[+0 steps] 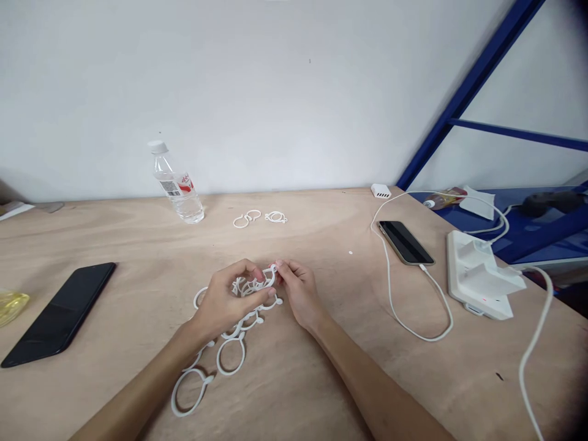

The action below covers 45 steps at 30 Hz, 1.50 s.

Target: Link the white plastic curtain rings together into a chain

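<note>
Several white plastic rings with small tabs (pixel 231 357) lie joined or overlapping on the table, trailing from under my left wrist up to my fingers. My left hand (pixel 229 297) curls around a bunch of these rings, thumb and fingers on either side of them. The fingertips of my right hand (pixel 296 285) pinch the tab end of a ring (pixel 271 277) at the bunch's right edge. Part of the chain is covered by my left hand and forearm. One more loose-looking ring (pixel 189 395) sits nearest to me, beside my left forearm.
Beyond my hands lie a few more white rings (pixel 247 218). A water bottle (pixel 181 190) stands near the wall. At left is a black phone (pixel 62 312); at right, a charging phone (pixel 407 242), a white cable (pixel 390 288) and a power strip (pixel 478 278).
</note>
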Each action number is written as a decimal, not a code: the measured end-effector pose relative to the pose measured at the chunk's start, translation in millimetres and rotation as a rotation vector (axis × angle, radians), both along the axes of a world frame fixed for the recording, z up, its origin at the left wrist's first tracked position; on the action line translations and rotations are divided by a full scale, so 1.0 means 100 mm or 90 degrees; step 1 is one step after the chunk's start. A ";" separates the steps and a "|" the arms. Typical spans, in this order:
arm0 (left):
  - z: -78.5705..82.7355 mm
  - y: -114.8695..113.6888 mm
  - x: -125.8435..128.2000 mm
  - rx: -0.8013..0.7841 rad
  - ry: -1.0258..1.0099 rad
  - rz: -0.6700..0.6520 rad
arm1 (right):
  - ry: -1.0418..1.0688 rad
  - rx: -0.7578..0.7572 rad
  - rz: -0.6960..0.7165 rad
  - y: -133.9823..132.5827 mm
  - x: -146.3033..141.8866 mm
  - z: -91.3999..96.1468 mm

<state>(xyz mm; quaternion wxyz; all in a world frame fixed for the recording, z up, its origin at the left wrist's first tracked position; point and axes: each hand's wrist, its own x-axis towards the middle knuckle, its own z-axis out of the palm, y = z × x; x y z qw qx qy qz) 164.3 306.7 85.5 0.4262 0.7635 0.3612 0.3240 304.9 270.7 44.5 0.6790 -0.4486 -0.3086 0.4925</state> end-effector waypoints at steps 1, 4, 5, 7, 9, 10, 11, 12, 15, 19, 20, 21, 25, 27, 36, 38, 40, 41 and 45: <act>0.00 0.00 0.00 0.018 0.011 0.020 | -0.015 -0.003 -0.009 -0.01 -0.01 0.01; -0.02 0.01 0.02 -0.014 0.029 0.027 | -0.047 -0.008 -0.029 -0.02 -0.02 0.03; -0.03 0.02 0.02 -0.036 0.032 0.023 | -0.054 -0.006 -0.032 -0.02 -0.02 0.03; -0.02 0.02 0.01 -0.073 0.019 0.017 | -0.064 0.001 -0.031 -0.02 -0.02 0.04; -0.02 0.02 0.00 -0.094 -0.008 0.021 | -0.070 0.011 -0.023 -0.02 -0.01 0.03; -0.01 0.02 0.00 -0.100 -0.018 0.023 | -0.074 0.015 -0.017 -0.02 -0.01 0.03; -0.01 0.03 0.00 -0.107 -0.025 0.022 | -0.077 0.016 -0.012 -0.02 -0.01 0.02; -0.02 0.03 0.00 -0.115 -0.029 0.018 | -0.081 0.016 -0.009 -0.02 -0.01 0.02; -0.02 0.03 0.02 -0.139 -0.020 0.005 | -0.099 0.009 -0.018 -0.02 -0.01 -0.01; 0.04 0.04 -0.01 -0.135 0.002 -0.008 | -0.133 -0.002 -0.025 -0.02 -0.01 -0.02; 0.08 0.05 -0.03 -0.133 0.014 -0.022 | -0.141 -0.001 -0.023 -0.02 -0.01 -0.02; 0.13 0.09 -0.06 -0.134 0.037 -0.041 | -0.151 0.000 -0.021 -0.03 -0.01 -0.01; 0.27 0.39 -0.17 -0.062 0.202 -0.045 | -0.233 0.027 -0.014 -0.05 -0.04 0.00; 0.24 0.64 -0.15 0.047 0.247 0.033 | -0.298 0.070 0.009 -0.06 -0.06 0.01; -0.24 1.37 0.24 0.263 0.454 0.146 | -0.393 0.127 0.018 -0.09 -0.06 0.02; -0.24 1.33 0.24 0.255 0.474 0.162 | -0.377 0.120 0.009 -0.09 -0.06 0.02; -0.20 1.26 0.22 0.253 0.494 0.177 | -0.358 0.107 0.000 -0.09 -0.06 0.03; -0.18 1.22 0.19 0.255 0.504 0.180 | -0.351 0.101 -0.003 -0.09 -0.06 0.03; -0.10 0.96 0.05 0.257 0.493 0.159 | -0.314 0.063 -0.030 -0.07 -0.06 0.01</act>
